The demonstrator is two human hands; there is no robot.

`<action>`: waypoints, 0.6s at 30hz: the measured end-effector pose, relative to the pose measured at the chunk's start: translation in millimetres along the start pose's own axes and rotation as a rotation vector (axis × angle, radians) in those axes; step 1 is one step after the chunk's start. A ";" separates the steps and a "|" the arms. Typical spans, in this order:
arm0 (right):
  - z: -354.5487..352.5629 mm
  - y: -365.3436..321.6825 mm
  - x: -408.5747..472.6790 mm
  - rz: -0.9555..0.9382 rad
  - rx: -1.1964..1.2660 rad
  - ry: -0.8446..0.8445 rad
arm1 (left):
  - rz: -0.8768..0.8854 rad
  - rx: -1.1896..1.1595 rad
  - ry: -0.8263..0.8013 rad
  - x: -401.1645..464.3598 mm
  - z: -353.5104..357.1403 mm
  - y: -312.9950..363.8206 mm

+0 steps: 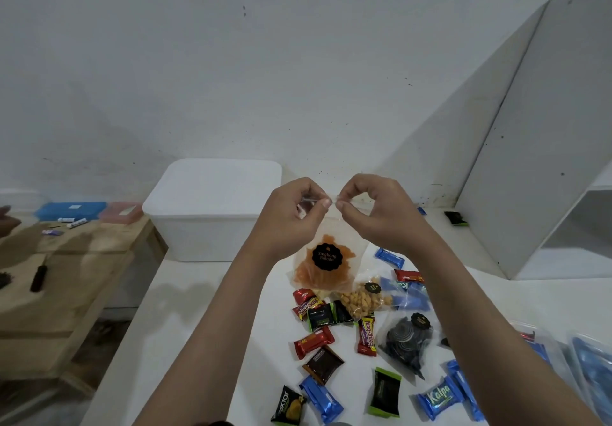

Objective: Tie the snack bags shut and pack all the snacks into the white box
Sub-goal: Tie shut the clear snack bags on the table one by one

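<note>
A clear bag of orange chips (326, 261) with a black round label hangs above the white table. My left hand (293, 213) pinches its top edge on the left side. My right hand (377, 208) pinches the same edge on the right, the fingertips of both almost meeting. The white box (205, 223) stands with its lid on at the table's back left, just left of my left hand. On the table below lie a clear bag of yellow nuts (362, 299), a clear bag of dark round cookies (405, 342) and several small wrapped snacks (314, 341).
A wooden bench (63, 280) at the left carries a blue case (71, 210), a pink case (121, 212) and a black brush (39, 278). A white shelf unit (546, 147) rises at the right. Clear packs with blue wrappers (583, 369) lie at the table's right edge.
</note>
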State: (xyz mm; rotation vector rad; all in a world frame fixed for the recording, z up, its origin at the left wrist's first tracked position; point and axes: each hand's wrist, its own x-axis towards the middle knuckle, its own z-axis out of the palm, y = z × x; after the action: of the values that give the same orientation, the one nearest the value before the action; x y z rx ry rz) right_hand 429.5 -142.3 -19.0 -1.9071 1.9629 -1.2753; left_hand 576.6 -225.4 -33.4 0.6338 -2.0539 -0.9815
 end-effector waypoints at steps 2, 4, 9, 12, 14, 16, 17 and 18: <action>3.1 1.1 0.0 -0.017 -0.011 -0.001 | 0.008 -0.003 -0.005 -0.2 0.0 0.5; 5.3 3.0 -0.1 -0.044 -0.028 -0.001 | 0.012 -0.003 -0.006 -0.6 0.1 0.1; 5.6 5.7 1.0 -0.146 -0.109 0.013 | -0.021 -0.009 0.018 -1.2 -1.9 -3.7; 5.7 5.4 2.0 -0.152 -0.109 0.020 | -0.016 -0.005 0.019 -0.7 -3.3 -2.9; 5.8 5.0 2.7 -0.151 -0.095 0.026 | 0.004 0.004 0.012 -0.3 -4.2 -1.6; 6.1 5.0 3.8 -0.152 -0.075 0.030 | 0.021 0.002 0.004 0.2 -4.9 -1.2; 6.6 4.9 4.3 -0.156 -0.073 0.031 | 0.026 0.000 0.002 0.5 -5.1 -1.3; 7.4 5.0 4.6 -0.161 -0.076 0.032 | 0.029 0.000 0.000 0.7 -5.0 -1.4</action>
State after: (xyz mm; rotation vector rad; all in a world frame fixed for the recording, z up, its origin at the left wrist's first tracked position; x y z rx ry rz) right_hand 429.3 -150.6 -24.7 -2.1318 1.9332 -1.2950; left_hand 580.4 -228.8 -32.2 0.6029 -2.0575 -0.9645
